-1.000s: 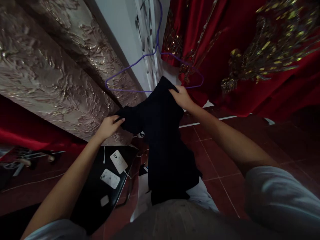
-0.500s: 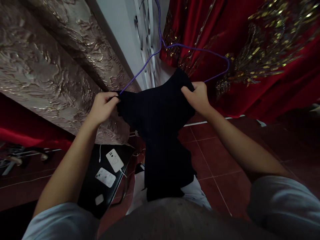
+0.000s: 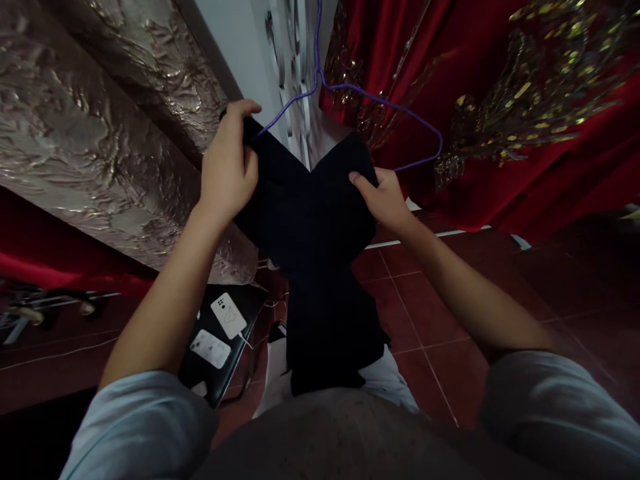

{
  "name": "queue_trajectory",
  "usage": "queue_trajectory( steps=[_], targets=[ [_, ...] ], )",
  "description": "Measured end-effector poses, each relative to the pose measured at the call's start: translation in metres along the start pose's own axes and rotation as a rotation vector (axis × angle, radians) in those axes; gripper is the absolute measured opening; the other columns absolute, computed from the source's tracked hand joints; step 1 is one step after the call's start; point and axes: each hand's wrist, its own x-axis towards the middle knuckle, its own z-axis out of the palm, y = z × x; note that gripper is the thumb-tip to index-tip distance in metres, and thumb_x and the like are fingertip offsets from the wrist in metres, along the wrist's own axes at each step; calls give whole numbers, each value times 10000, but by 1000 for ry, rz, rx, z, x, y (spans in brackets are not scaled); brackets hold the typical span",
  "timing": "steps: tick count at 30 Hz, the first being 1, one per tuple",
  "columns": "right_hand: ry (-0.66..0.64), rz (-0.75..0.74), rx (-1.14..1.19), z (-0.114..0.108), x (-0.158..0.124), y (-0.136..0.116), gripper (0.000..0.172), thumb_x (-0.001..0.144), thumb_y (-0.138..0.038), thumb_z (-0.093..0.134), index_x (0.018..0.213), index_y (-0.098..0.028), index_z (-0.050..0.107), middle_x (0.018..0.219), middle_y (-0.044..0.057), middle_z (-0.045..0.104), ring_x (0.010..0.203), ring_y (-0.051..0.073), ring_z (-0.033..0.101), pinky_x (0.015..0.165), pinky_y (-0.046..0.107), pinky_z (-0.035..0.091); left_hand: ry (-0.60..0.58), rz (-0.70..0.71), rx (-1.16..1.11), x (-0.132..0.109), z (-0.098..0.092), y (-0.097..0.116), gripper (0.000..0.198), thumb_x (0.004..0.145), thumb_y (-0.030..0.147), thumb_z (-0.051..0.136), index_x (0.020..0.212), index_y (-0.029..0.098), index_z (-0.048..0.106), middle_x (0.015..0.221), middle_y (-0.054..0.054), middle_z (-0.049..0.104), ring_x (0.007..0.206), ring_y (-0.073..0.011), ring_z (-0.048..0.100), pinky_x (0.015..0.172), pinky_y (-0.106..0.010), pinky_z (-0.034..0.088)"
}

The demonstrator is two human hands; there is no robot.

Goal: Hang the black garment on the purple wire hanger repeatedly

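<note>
A dark navy garment [image 3: 315, 260] hangs down in front of me from a thin purple wire hanger [image 3: 350, 93]. My left hand [image 3: 227, 170] is closed on the garment's upper left edge, raised up by the hanger's left arm. My right hand [image 3: 383, 197] pinches the garment's upper right edge, just under the hanger's right arm. The hanger's hook runs up out of view at the top. The cloth sags in a V between my two hands.
A silver embossed fabric [image 3: 100, 133] hangs at left, a red gold-embroidered garment [image 3: 500, 113] at right. Two white phones [image 3: 220, 330] lie on a black low table [image 3: 235, 373] at lower left. Dark red floor tiles [image 3: 450, 313] spread below.
My left hand has lifted the garment's left edge upward along the hanger's left arm. My right hand has dropped slightly, still gripping the right edge.
</note>
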Motion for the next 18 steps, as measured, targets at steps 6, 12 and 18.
queue_trajectory(
  steps=[6,12,18],
  targets=[
    [354,-234,6,-43,2,-10,541,890,-202,643,1409,-257,498,1510,108,500,881,142,644,721,284,510,-106,-109,79,-2,-4,-24,254,980,391,613,1200,266,595,1116,-45,611,1041,-249,555,1039,-485,471],
    [126,83,159,-105,28,-26,187,829,11,688,954,-112,753,815,24,746,610,54,597,616,234,448,-63,-179,-52,-2,-19,-17,313,993,457,615,1144,186,657,1112,19,696,1092,-195,587,1038,-419,455],
    [23,216,257,-129,50,-53,186,868,-35,703,703,-123,700,556,-63,605,477,38,545,498,193,390,175,-256,-140,2,-25,-8,367,957,417,689,1174,132,609,1092,12,675,1114,-169,576,880,-326,468]
  ],
)
